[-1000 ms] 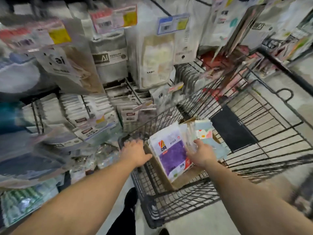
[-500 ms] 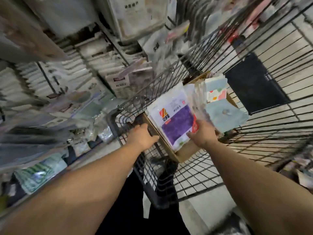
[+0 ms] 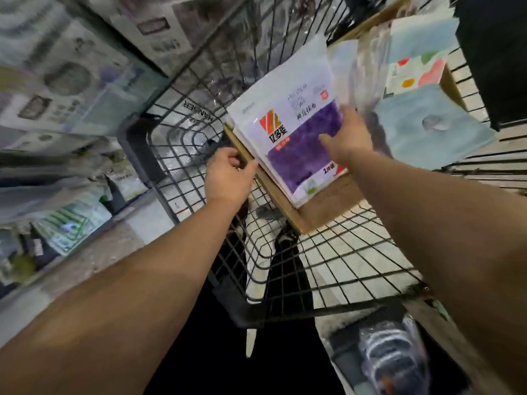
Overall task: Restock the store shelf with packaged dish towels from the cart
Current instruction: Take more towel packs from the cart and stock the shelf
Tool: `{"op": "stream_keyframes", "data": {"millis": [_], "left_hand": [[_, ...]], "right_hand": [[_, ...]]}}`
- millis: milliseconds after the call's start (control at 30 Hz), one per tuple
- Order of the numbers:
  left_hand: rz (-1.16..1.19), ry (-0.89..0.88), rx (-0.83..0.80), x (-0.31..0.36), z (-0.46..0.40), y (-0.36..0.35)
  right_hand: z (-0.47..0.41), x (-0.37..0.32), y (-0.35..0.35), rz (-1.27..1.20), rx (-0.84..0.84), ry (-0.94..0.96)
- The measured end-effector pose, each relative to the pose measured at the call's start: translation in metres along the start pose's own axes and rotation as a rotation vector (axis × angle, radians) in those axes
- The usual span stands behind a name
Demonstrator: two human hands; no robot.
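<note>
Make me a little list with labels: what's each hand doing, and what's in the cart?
left hand: gripping the edge of the cardboard box
right hand: fingers on the purple towel pack
box contents: purple pack in front, light blue packs behind
box location: inside the wire cart
shelf: packaged goods, blurred, left of the cart

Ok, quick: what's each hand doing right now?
Left hand: closed on the cardboard box edge.
Right hand: on the purple towel pack; grip unclear.
</note>
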State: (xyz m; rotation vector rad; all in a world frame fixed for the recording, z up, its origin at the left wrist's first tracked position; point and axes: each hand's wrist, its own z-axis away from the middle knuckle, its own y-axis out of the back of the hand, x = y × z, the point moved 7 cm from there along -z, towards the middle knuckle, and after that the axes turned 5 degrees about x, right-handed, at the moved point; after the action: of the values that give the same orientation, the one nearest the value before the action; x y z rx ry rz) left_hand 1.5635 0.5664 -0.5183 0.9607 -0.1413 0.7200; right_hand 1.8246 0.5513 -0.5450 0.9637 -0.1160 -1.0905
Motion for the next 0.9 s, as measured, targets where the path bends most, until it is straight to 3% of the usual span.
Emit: {"op": "stream_keyframes", "data": {"millis": [433, 633, 767, 900], "left_hand": [[0.1, 0.021, 0.085, 0.003, -0.005, -0.001], [0.119, 0.03, 0.079, 0.004, -0.004, -0.001], [0.122, 0.025, 0.058, 0.007, 0.0, 0.0], [0.169, 0.066, 0.038, 0.011, 0.004, 0.002]], "right_hand": [[-0.027, -0.013, -0.002, 0.041, 0.049, 0.027], [-0.025, -0.009, 0.01, -0.102, 0.048, 0.012], [-0.013, -0.011, 0.019, -0.003, 0.005, 0.081], [0.001, -0.018, 0.034, -0.205, -0.058, 0.08]]}}
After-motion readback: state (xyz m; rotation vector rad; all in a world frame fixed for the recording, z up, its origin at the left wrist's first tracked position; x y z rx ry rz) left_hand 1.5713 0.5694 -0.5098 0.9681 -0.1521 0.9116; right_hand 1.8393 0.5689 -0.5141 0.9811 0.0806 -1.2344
